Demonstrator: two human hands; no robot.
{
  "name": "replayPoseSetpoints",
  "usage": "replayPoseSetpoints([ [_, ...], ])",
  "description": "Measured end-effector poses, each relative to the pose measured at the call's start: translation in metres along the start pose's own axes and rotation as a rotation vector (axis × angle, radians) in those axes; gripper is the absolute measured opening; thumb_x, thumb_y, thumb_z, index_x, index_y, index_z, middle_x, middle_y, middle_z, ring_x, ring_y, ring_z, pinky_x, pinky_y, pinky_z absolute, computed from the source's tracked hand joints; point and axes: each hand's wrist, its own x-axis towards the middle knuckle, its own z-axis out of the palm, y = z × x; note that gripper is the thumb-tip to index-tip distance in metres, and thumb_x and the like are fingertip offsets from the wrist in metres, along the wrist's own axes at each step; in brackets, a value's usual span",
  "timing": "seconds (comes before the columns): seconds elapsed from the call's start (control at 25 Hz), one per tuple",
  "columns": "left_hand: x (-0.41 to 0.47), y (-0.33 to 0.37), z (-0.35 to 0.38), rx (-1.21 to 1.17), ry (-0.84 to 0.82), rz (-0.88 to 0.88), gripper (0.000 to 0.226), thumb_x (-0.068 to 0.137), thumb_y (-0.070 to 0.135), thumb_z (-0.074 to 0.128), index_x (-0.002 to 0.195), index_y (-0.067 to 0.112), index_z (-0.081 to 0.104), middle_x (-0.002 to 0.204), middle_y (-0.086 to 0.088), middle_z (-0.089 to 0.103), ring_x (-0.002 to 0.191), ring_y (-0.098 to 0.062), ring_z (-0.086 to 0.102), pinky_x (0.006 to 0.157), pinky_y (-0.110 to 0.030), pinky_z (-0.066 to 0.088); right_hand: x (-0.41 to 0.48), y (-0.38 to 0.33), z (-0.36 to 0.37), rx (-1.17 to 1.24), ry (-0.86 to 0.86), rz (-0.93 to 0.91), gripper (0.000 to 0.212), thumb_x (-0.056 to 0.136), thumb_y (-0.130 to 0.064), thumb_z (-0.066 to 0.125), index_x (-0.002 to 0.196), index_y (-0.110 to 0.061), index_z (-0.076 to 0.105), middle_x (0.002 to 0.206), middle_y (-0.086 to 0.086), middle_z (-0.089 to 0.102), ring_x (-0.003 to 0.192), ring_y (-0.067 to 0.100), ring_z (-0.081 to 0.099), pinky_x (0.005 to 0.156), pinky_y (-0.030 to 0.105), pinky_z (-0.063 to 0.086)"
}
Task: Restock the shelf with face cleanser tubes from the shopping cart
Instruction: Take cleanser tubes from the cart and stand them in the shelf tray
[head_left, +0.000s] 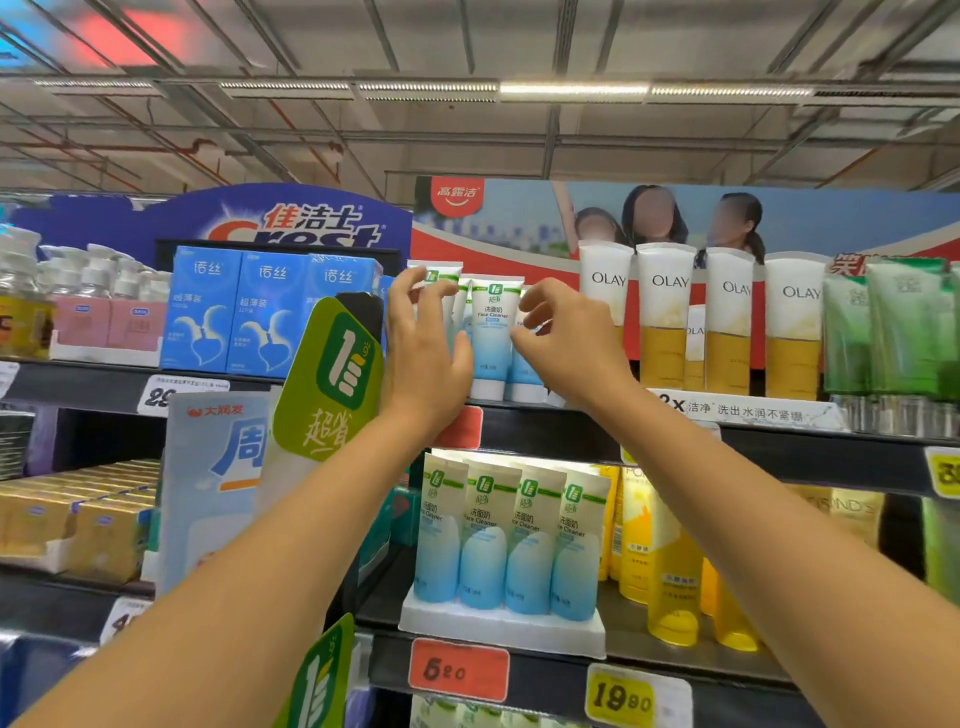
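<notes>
Shelving (545, 423) of dark metal carries everything we see. At the far left, clear plastic pump bottles (31, 275) are cut by the frame edge. Next come matte pink boxes (111, 325) and glossy, sharp-cornered blue cartons (239, 312). A curved green card sign (332, 379) juts forward and hides the shelf edge behind it.

Our left hand (426, 353) is raised to the top shelf. Its fingers curl over the flat crimped top of the left tube (434, 273), grasping it, and the palm covers that tube's body, so we cannot read its label. The thumb lies against the side of the middle tube (491, 332), smooth soft plastic, white above and pale blue below, standing on its white cap. These face cleanser tubes stand close together on the top shelf, between our two hands.

Our right hand (566, 338) has its fingers bent at the edge of the right tube (524, 371) and hides most of it. We cannot tell whether it pinches that tube or only touches it.

Further right stand white and amber Olay tubes (667, 312), then green tubes (883, 332), blurred near the frame edge. One shelf down, four lower tubes (488, 545) of the same kind sit in a white tray (498, 626).
</notes>
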Motion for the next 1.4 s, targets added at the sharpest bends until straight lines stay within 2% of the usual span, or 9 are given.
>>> replayPoseSetpoints([
  [0.08,-0.018,0.01,-0.006,-0.167,-0.096,0.091,0.027,0.081,0.003,0.059,0.108,0.008,0.058,0.117,-0.005,0.052,0.11,-0.016,0.051,0.096,-0.027,0.041,-0.036,0.001,-0.021,0.154,0.063,0.013,0.016,0.084,-0.019,0.062,0.099,-0.014,0.062,0.087,-0.002,0.067,0.079,0.011,0.063,0.074,0.029,0.052],
  [0.2,-0.062,0.032,-0.024,-0.528,-0.317,-0.028,0.013,0.081,0.017,0.058,0.091,0.025,0.062,0.09,0.011,0.063,0.08,-0.005,0.06,0.069,-0.019,0.048,-0.119,0.016,-0.048,0.321,0.051,0.154,0.009,0.086,-0.022,0.064,0.095,-0.022,0.063,0.084,-0.007,0.067,0.077,0.006,0.064,0.067,0.023,0.052],
  [0.32,-0.122,0.043,-0.039,-0.737,-0.507,-0.161,0.012,0.082,0.017,0.058,0.088,0.025,0.064,0.082,0.009,0.067,0.074,-0.012,0.063,0.063,-0.019,0.049,-0.216,0.032,-0.07,0.365,0.036,0.354,0.008,0.089,-0.018,0.063,0.09,-0.026,0.063,0.085,0.002,0.07,0.075,0.017,0.066,0.061,0.025,0.053],
  [0.52,-0.244,0.065,-0.043,-0.962,-0.714,-0.493,0.022,0.087,-0.001,0.06,0.085,0.02,0.066,0.073,0.01,0.071,0.064,-0.004,0.063,0.056,-0.013,0.047,-0.378,0.032,-0.112,0.307,0.209,0.722,0.014,0.09,-0.011,0.06,0.082,-0.022,0.066,0.073,0.007,0.07,0.06,0.013,0.063,0.055,0.019,0.05],
  [0.68,-0.35,0.096,-0.048,-0.985,-0.874,-0.784,0.023,0.087,0.001,0.059,0.083,0.021,0.068,0.073,0.003,0.071,0.065,-0.007,0.063,0.055,-0.016,0.049,-0.486,0.017,-0.157,0.181,0.282,1.0,0.014,0.089,-0.015,0.061,0.082,-0.025,0.068,0.073,0.004,0.071,0.059,0.012,0.064,0.053,0.019,0.05],
  [0.84,-0.439,0.141,-0.057,-0.948,-1.101,-0.974,0.02,0.089,0.004,0.057,0.084,0.019,0.068,0.073,0.0,0.072,0.065,-0.008,0.064,0.059,-0.021,0.05,-0.574,-0.005,-0.201,0.121,0.423,1.224,0.015,0.088,-0.006,0.061,0.078,-0.016,0.067,0.067,0.006,0.071,0.053,0.012,0.063,0.047,0.017,0.047],
  [1.04,-0.511,0.225,-0.064,-0.941,-1.329,-1.022,0.016,0.088,0.004,0.059,0.083,0.017,0.069,0.07,0.0,0.071,0.064,-0.008,0.064,0.057,-0.022,0.049,-0.654,-0.028,-0.271,0.076,0.521,1.418,0.013,0.089,-0.004,0.06,0.08,-0.012,0.066,0.062,0.005,0.069,0.05,0.011,0.059,0.046,0.017,0.046],
  [1.2,-0.555,0.317,-0.06,-0.943,-1.437,-1.03,0.022,0.089,-0.002,0.055,0.081,0.015,0.067,0.073,0.0,0.07,0.069,-0.019,0.061,0.058,-0.021,0.047,-0.699,-0.034,-0.346,0.019,0.489,1.499,0.011,0.089,-0.004,0.06,0.083,-0.011,0.065,0.065,0.006,0.07,0.05,0.008,0.06,0.047,0.016,0.046],
  [1.4,-0.595,0.431,-0.052,-1.007,-1.543,-1.047,0.022,0.091,0.001,0.053,0.086,0.015,0.069,0.075,-0.002,0.073,0.067,-0.011,0.064,0.059,-0.024,0.049,-0.736,-0.03,-0.447,-0.025,0.434,1.533,0.006,0.085,-0.01,0.064,0.086,-0.014,0.068,0.07,0.006,0.07,0.056,0.007,0.062,0.053,0.014,0.047],
])
